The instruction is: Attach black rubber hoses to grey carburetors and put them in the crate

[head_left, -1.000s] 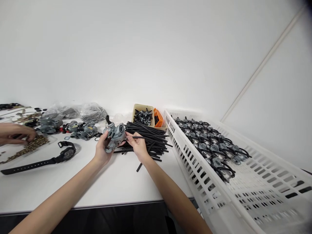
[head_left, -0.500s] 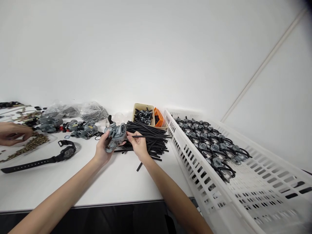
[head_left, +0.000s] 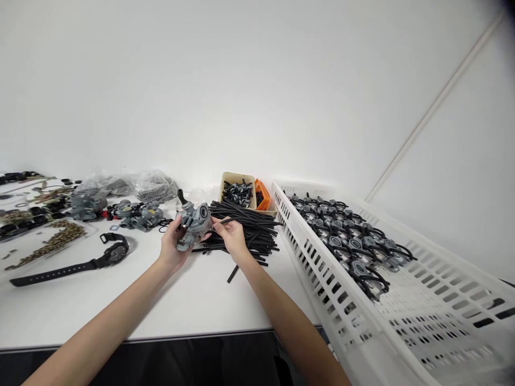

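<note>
Pinching a thin black tube (head_left: 226,220) between thumb and fingertips, my right hand (head_left: 234,239) is closed narrowly on it. The tube's near end points at the side of the metal part (head_left: 196,221), but I cannot tell whether the two actually touch. My left hand (head_left: 172,247) is wrapped around that part from below and behind, with the fingers curled firmly on it. It holds the part a little above the table (head_left: 181,300), with the black knob on top tilted up and to the left.

Just behind my right hand lies a pile of tubes (head_left: 253,228), spread across the table top. One stray tube (head_left: 231,274) lies beside my right wrist. Past the pile, against the wall, stands a tan box (head_left: 225,185) of small black pieces, with an orange basket (head_left: 263,194) touching its right side.

To my right a long white crate (head_left: 322,268) holds rows of finished parts (head_left: 346,238), each with black tubes looped on it. To my left a wristwatch (head_left: 110,253) lies flat on the table. More loose parts (head_left: 140,214) sit behind it, near some clear bags (head_left: 155,185). A tray of brass bits (head_left: 54,241) is further left.
</note>
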A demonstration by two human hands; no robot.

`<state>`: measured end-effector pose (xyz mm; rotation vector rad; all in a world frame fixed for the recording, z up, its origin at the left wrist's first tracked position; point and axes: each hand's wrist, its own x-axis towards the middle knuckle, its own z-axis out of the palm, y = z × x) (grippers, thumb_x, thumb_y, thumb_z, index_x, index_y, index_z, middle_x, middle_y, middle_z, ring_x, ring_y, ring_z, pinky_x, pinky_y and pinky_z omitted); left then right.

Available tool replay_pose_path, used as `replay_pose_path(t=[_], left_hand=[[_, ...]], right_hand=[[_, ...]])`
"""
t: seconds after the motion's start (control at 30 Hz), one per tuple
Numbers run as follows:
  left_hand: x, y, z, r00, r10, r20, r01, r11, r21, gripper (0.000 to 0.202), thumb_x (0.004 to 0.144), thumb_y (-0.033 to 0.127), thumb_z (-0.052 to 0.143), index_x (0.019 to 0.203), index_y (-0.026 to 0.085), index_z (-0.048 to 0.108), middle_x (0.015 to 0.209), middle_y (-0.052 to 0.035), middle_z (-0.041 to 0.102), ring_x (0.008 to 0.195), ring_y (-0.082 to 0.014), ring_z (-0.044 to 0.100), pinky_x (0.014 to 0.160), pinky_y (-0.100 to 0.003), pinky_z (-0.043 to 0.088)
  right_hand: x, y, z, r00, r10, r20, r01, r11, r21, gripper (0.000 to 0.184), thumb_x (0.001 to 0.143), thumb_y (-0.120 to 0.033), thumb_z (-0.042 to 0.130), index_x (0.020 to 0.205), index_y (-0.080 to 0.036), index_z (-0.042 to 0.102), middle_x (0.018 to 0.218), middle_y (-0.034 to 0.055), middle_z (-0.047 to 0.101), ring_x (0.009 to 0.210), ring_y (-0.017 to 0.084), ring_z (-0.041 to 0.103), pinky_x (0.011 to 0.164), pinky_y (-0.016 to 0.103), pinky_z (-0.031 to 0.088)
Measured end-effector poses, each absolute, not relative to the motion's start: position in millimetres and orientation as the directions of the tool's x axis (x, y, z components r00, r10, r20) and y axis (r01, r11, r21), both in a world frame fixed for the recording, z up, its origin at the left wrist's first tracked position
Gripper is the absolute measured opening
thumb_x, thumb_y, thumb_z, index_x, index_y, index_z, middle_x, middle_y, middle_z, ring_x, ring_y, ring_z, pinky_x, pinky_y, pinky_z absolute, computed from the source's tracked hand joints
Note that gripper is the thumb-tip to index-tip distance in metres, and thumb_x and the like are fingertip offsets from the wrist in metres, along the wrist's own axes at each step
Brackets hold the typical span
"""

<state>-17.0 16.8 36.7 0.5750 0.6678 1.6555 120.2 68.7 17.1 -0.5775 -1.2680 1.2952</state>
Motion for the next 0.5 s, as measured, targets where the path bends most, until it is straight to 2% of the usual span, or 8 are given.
replay_pose_path(t=[0.17,0.37,0.5], left_hand=[[-21.1,17.6,35.3,-0.103,0.995,-0.005,-0.723,-0.072,0.688,0.041,0.078,0.047,0.063,0.113,0.026,0.064,0.124,-0.0043,0.065,0.098,-0.0268,0.068,0.070,-0.040,0.063],[-23.4,19.3,32.0,0.014,0.998,-0.062,-0.717,0.054,0.695,0.056,0.077,0.052,0.063,0.125,0.023,0.058,0.114,-0.0102,0.069,0.096,-0.0323,0.069,0.067,-0.040,0.062],[-24.7,17.4,35.0,0.125,0.985,-0.118,-0.678,0.171,0.715,0.059,0.082,0.051,0.058,0.133,0.022,0.053,0.108,-0.0126,0.071,0.088,-0.0338,0.071,0.063,-0.041,0.061]], right_hand=[[128.3,64.5,28.0,-0.182,0.916,0.356,-0.382,0.268,-0.884,0.036,0.058,-0.048,0.083,0.074,-0.018,0.069,0.097,0.0101,0.077,0.093,0.026,0.072,0.093,0.042,0.053],[138.6,66.2,32.3,-0.073,0.929,0.363,-0.415,0.302,-0.858,0.034,0.062,-0.044,0.082,0.077,-0.020,0.064,0.087,0.0057,0.076,0.081,0.019,0.070,0.083,0.035,0.055],[140.6,64.7,34.6,-0.112,0.929,0.354,-0.406,0.282,-0.869,0.033,0.059,-0.040,0.083,0.075,-0.019,0.063,0.080,0.0040,0.074,0.076,0.018,0.067,0.078,0.033,0.053]])
